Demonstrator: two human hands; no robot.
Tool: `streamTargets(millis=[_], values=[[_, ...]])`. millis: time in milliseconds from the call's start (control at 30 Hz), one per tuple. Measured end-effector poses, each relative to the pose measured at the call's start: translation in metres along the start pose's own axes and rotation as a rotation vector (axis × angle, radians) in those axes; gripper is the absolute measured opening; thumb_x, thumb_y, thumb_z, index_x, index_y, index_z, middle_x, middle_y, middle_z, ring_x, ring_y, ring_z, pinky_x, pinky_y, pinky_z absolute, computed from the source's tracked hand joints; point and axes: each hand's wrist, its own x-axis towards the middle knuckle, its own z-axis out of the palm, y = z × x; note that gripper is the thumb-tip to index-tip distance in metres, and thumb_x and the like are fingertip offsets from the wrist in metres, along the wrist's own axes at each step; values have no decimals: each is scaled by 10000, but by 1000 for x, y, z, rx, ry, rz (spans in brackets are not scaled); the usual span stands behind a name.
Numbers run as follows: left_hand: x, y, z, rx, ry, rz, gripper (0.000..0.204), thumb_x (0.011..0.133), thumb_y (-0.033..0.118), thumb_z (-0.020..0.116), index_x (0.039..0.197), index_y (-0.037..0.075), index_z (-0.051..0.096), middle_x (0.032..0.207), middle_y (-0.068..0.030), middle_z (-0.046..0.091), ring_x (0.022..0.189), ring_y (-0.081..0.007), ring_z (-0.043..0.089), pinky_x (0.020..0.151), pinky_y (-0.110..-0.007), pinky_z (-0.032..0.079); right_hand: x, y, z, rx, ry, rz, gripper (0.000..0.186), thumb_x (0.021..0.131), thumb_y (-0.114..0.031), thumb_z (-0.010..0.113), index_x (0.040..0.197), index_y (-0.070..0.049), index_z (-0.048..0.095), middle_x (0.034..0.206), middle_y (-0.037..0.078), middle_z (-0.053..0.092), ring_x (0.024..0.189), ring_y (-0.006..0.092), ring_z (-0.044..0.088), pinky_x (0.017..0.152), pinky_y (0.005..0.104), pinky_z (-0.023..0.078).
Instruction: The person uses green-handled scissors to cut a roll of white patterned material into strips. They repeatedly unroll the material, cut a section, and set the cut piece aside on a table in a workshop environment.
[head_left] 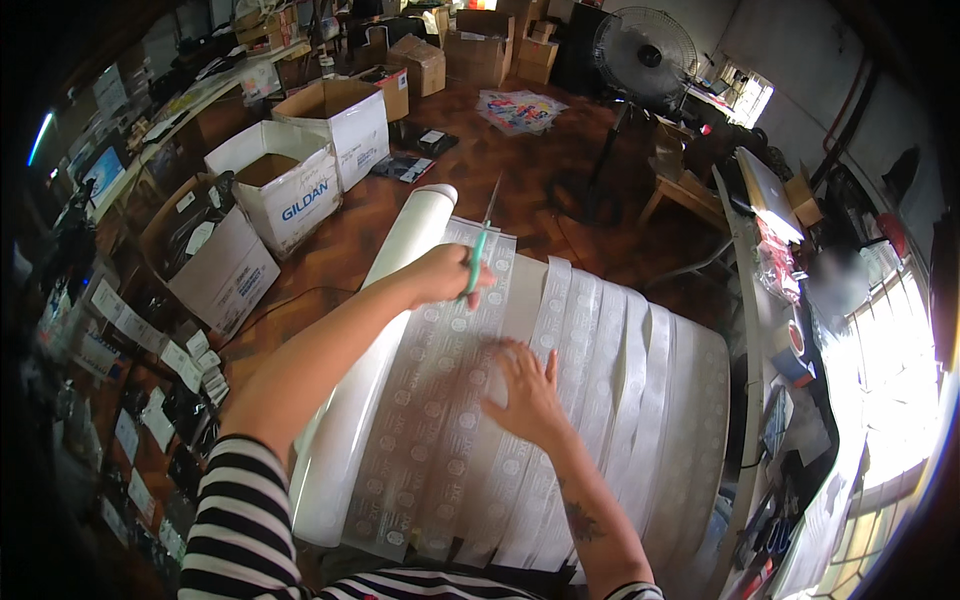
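My left hand is closed around the teal handle of a pair of scissors, whose blades point away from me and upward. Below that hand lies a translucent sheet with rows of pale printed marks. Along its left side runs a thick, glossy white roll. My right hand is spread, palm down, over the middle of the sheet with nothing in it. Several long pale strips printed the same way lie side by side to the right of it, some with lifted or curled edges.
The pale table has a rounded right edge. White and brown cardboard boxes stand on the floor at left, near labelled dark packages. A standing fan is at the far right. A cluttered counter runs along the window side.
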Motion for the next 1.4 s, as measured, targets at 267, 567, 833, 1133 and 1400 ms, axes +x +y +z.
streamTargets(millis=[267,567,833,1133,1400], values=[[-259,9,-31,228,291,48,163,852,193,635,870,36,593,647,-40,618,564,-92,613,528,-234,452,119,46,35,-177,281,290,736,816,-527,574,1354,-62,383,1444,165,300,1368,334,201,1086,600,30],[-385,-75,-17,-56,814,-107,116,826,25,626,882,-29,541,641,-42,585,580,-95,599,526,-232,463,139,64,31,-59,443,254,351,812,-264,665,1098,-95,551,1203,76,541,1200,267,442,1057,594,204],[-369,-66,21,-38,742,-95,160,814,113,674,920,40,580,821,-85,631,703,-122,631,604,-268,497,86,12,-11,899,424,337,586,783,-2,656,1291,-100,381,843,98,625,752,125,586,632,265,491],[-279,-54,136,649,-38,120,528,786,265,629,1236,86,420,935,-131,619,666,-308,634,537,-424,492,74,85,-19,563,300,213,451,755,-70,670,1199,-82,589,1172,126,581,714,160,622,585,271,499],[-291,-60,152,600,-92,168,506,816,350,619,1197,69,441,859,-175,615,660,-350,624,533,-455,474,69,74,-22,-22,219,166,489,747,-325,708,1193,-169,583,1296,151,413,1146,318,465,906,418,438]])
